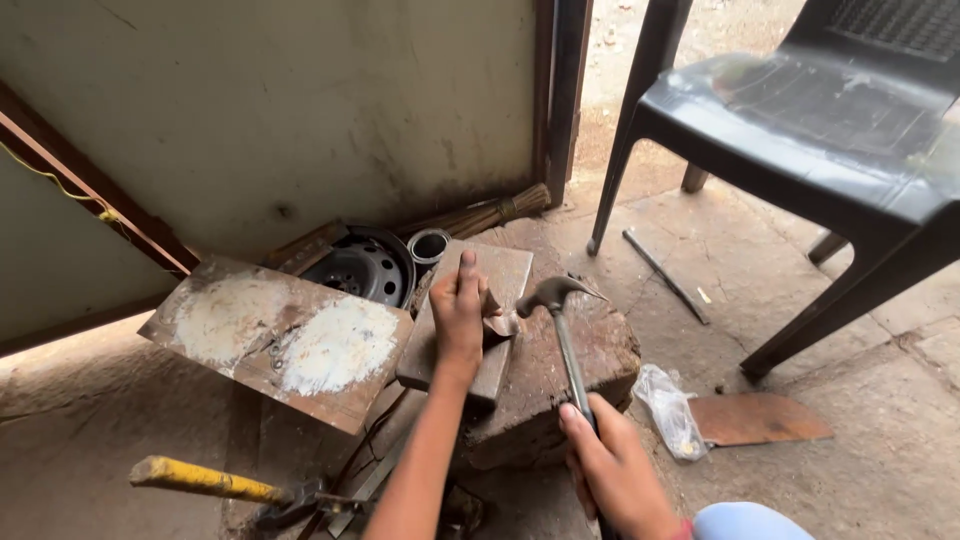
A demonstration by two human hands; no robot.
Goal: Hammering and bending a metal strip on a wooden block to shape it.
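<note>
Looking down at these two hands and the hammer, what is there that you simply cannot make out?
- Small piece on the metal slab: the left hand covers most of it, so its shape is unclear.
- Hammer grip: hidden inside the right hand and cut off by the bottom edge.
- Clear bag: contents too small to tell.
- Yellow-handled tool: its head is lost in dark clutter.
- Black chair: backrest cut off by the top edge.
</note>
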